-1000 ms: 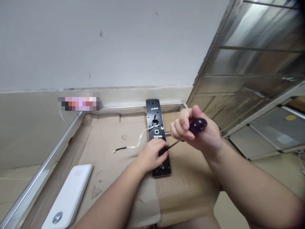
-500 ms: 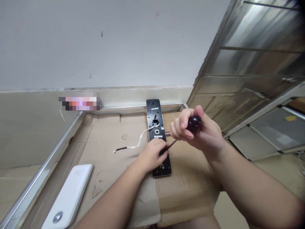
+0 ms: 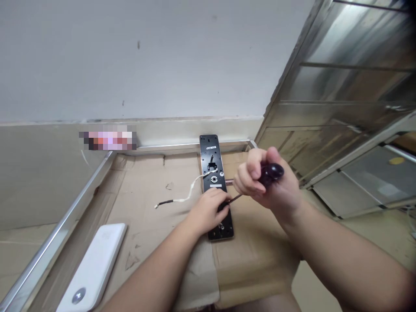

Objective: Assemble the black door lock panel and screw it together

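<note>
A long black door lock panel (image 3: 208, 158) lies on the cardboard, its inner side with screw holes facing up. My left hand (image 3: 208, 208) rests over the panel's lower half, fingers curled on its right edge. In my right hand (image 3: 282, 195) is a screwdriver (image 3: 273, 172), its dark handle wrapped by my fingers. The shaft slants down left to my left fingertips at the panel's edge; its tip is hidden there. From the panel a white cable (image 3: 180, 200) with a black sleeve and small plug trails left. A reddish-brown bar (image 3: 229, 182), probably the handle, sticks out at the right.
Cardboard (image 3: 146, 186) covers the table, which has a raised metal frame (image 3: 61, 229). A white, flat device (image 3: 97, 260) with a round lens lies at the lower left. Behind stands a wall (image 3: 169, 60); metal doors (image 3: 344, 82) are at the right.
My right hand has turned slightly with the screwdriver, so the handle's end now points further right and a little lower. My left hand and the panel have stayed put.
</note>
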The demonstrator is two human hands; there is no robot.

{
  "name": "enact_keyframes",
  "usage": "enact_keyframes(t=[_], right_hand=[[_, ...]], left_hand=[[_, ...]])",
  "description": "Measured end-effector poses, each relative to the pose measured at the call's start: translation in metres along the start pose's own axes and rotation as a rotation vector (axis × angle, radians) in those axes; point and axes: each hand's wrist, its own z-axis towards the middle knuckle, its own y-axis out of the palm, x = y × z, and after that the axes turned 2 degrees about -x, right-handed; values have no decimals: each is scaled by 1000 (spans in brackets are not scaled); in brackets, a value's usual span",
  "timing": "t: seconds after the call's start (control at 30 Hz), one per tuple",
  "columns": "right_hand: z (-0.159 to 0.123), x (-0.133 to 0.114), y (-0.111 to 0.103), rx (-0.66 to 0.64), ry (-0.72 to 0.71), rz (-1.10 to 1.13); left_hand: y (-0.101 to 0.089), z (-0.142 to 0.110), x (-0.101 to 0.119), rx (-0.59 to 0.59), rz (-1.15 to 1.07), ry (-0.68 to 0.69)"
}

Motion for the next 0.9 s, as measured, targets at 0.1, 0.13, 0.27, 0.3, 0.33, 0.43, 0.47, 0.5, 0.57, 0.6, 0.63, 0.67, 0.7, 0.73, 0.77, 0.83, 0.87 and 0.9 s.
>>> enact_keyframes(t=[0.1, 0.13, 0.27, 0.3, 0.33, 0.43, 0.47, 0.5, 0.57, 0.6, 0.63, 0.67, 0.7, 0.73, 0.77, 0.83, 0.87, 0.9], right_hand=[[-2, 6, 2, 87, -167, -29], [-3, 7, 1, 103, -194, -56], [-1, 2, -6, 13, -75, -129], [0, 0, -7, -22, -24, -125], [0, -2, -9, -51, 17, -112], [0, -3, -7, -93, 45, -50], [-1, -2, -5, -102, 20, -31], [-2, 0, -3, -106, -15, -20], [-4, 4, 1, -77, -80, -23], [-5, 5, 1, -45, -98, -37], [-5, 6, 1, -13, -102, -55], [-5, 6, 0, 11, -98, -77], [-4, 5, -2, 14, -86, -100], [-4, 4, -4, -11, -67, -118], [-3, 2, -7, -59, -39, -124], [-2, -1, -8, -168, 26, -80], [-2, -2, -8, -199, 48, -38], [-3, -2, -6, -202, 53, 2]], left_hand=[[0, 0, 0, 1, 8, -6], [0, 0, 0, 3, 10, -9], [1, 0, -1, 4, 21, -13], [1, 0, -1, 4, 22, -12], [1, 0, -1, 3, 21, -11], [1, 0, -1, -4, 19, -12], [1, -1, -1, -7, 21, -13], [1, -1, -1, -10, 24, -14], [1, -1, -1, -10, 26, -13], [1, -1, -1, -8, 24, -13], [1, -1, -1, -3, 20, -14], [1, -1, -1, -1, 17, -18], [2, -1, -1, 2, 16, -21], [2, -1, -1, 4, 14, -24], [2, -1, -1, 5, 12, -25], [2, 0, -1, 1, 12, -19], [2, 0, -1, -1, 12, -14], [2, 0, -1, -4, 13, -12]])
